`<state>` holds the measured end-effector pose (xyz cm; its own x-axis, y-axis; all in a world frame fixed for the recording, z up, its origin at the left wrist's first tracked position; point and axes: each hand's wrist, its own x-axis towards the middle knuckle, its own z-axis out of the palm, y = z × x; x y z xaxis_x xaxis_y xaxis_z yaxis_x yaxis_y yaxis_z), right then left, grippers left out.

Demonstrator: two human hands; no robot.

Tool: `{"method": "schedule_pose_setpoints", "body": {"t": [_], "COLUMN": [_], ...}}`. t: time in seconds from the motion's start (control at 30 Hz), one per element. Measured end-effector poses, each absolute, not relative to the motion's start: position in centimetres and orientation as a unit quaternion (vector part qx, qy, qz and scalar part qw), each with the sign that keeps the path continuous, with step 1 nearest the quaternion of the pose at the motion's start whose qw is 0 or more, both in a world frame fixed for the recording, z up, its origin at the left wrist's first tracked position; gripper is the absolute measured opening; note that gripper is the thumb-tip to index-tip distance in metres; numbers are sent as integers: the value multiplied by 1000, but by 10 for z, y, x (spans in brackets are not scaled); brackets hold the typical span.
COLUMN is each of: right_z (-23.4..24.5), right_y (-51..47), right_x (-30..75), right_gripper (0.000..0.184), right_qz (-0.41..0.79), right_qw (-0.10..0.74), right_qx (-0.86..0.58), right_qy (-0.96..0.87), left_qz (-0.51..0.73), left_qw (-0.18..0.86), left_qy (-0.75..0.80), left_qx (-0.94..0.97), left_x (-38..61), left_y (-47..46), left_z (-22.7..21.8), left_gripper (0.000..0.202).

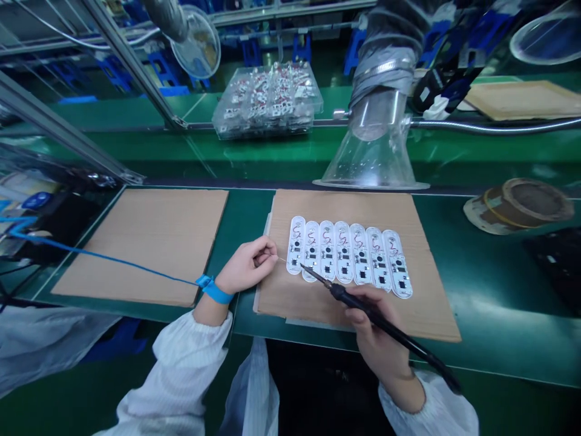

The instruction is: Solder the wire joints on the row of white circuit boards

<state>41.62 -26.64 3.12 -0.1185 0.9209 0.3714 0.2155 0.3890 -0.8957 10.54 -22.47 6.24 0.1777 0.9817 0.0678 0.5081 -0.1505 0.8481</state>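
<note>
My right hand [379, 330] grips a black soldering iron [363, 306], its tip pointing up and left at the lower part of the leftmost circuit boards. Pinched in my left hand [252, 263] is a thin solder wire [282, 260], whose end reaches the left edge of the first board. Several white oval circuit boards [344, 251] stand side by side in a row, with small black chips and red wires on them. They lie on a sheet of brown cardboard [426, 309]. Around my left wrist is a blue wrist strap [213, 289] with a cord running left.
A clear fume hood [372, 151] hangs just behind the boards. Stacked clear trays of parts [270, 100] sit on the far ledge. A second cardboard sheet [145, 242] lies at left, and a brown round container [517, 204] stands at right. The blue cord [113, 259] crosses the left side.
</note>
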Motion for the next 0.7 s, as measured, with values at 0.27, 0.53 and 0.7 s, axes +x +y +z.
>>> {"method": "schedule_pose_setpoints", "body": {"t": [0.27,0.53,0.7], "right_z": [74,59,98], "right_y": [-203,-141,-178], "right_x": [534,612,654], "right_gripper": [35,68,48], "right_qz": [139,112,-17], "right_qw": [597,629,707], "right_qx": [-586,-608,-584], "right_qy": [-530,-472,-398], "left_qz": [315,328,309], "left_qw": [324,316,331], "left_qy": [611,624,638], "left_qx": [650,636,623], "left_x": [102,99,82], "left_y": [-226,-226,-220], "left_z": [55,39,17], "left_gripper": [26,39,54]}}
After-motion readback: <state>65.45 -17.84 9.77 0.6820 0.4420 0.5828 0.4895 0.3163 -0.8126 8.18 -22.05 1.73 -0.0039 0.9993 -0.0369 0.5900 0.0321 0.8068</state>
